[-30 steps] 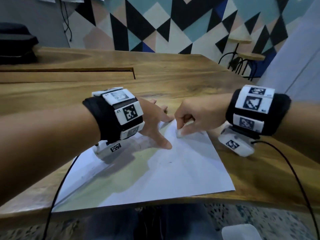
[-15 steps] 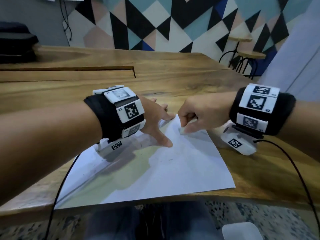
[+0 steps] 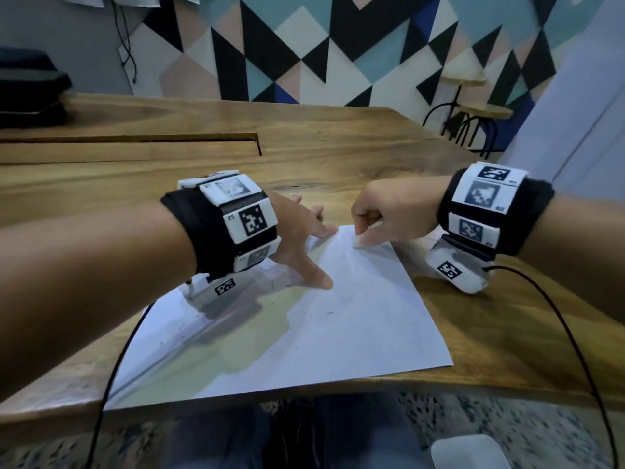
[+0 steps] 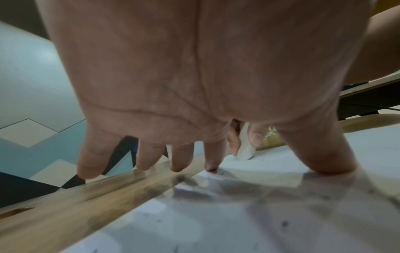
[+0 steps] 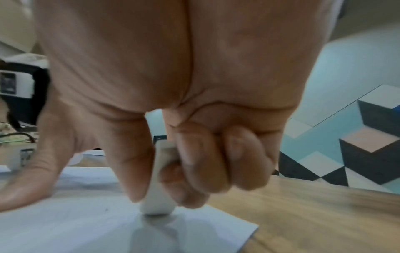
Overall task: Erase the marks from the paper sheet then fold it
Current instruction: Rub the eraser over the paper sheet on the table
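A white paper sheet (image 3: 341, 319) lies flat on the wooden table (image 3: 338, 147), reaching to the near edge; faint grey specks show on it. My left hand (image 3: 304, 242) presses on the sheet's far left part with straight spread fingers (image 4: 216, 159), the thumb (image 3: 314, 275) stretched toward me. My right hand (image 3: 382, 214) pinches a small white eraser (image 3: 358, 241) and holds its tip against the paper near the far corner. In the right wrist view the eraser (image 5: 158, 196) stands upright between thumb and curled fingers, its end on the paper sheet (image 5: 86, 222).
A long slot (image 3: 135, 140) runs across the table's far left. A black object (image 3: 30, 93) sits at the far left edge. Stools (image 3: 473, 123) stand beyond the table's right corner. Black cables (image 3: 575, 350) trail from both wrist cameras over the near edge.
The right hand and eraser have shifted slightly away and to the right along the sheet's far corner. The left hand stays pressed in place.
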`<state>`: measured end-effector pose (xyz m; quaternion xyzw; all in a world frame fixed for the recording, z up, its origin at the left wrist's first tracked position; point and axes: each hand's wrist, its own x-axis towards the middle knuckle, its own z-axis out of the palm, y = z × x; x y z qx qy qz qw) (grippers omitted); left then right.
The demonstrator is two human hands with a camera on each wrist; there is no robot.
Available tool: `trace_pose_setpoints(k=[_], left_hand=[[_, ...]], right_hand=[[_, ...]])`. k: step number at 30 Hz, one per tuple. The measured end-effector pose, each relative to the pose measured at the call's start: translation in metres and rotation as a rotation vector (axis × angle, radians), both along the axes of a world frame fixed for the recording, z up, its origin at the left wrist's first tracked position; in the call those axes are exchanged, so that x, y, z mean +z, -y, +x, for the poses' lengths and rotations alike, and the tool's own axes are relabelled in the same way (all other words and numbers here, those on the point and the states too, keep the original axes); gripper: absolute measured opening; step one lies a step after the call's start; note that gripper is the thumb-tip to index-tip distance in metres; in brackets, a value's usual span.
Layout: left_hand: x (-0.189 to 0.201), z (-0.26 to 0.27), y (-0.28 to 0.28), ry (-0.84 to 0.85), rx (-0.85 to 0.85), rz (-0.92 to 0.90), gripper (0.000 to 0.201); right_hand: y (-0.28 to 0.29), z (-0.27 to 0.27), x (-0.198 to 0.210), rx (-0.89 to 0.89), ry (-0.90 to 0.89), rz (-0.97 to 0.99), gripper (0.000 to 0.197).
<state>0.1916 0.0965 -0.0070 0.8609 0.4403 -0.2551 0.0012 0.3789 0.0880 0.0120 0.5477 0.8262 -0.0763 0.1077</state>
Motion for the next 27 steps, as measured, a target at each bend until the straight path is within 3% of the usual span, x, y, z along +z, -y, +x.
trace_pose_setpoints(k=[5,10,14,18,22,27], left_hand=[[0.004,-0.007,0.022,-0.016,-0.067,0.043,0.101],[0.004,-0.025,0.035,0.042,-0.025,-0.101,0.117],[0.003,-0.025,0.033,0.025,-0.009,-0.142,0.121],[0.004,-0.024,0.035,0.041,0.007,-0.15,0.112],[0.004,-0.025,0.037,0.032,-0.007,-0.136,0.122],[0.003,-0.023,0.038,0.067,-0.011,-0.136,0.093]], right_hand=[[0.002,0.0,-0.007,-0.012,0.028,0.046,0.022],[0.011,-0.007,-0.002,0.0,0.001,0.053,0.023],[0.038,-0.029,-0.002,0.074,-0.085,-0.05,0.019],[0.053,-0.046,-0.008,0.19,-0.113,-0.079,0.017],[0.029,-0.035,-0.004,0.051,-0.077,0.043,0.021],[0.052,-0.059,-0.011,0.232,-0.088,-0.093,0.017]])
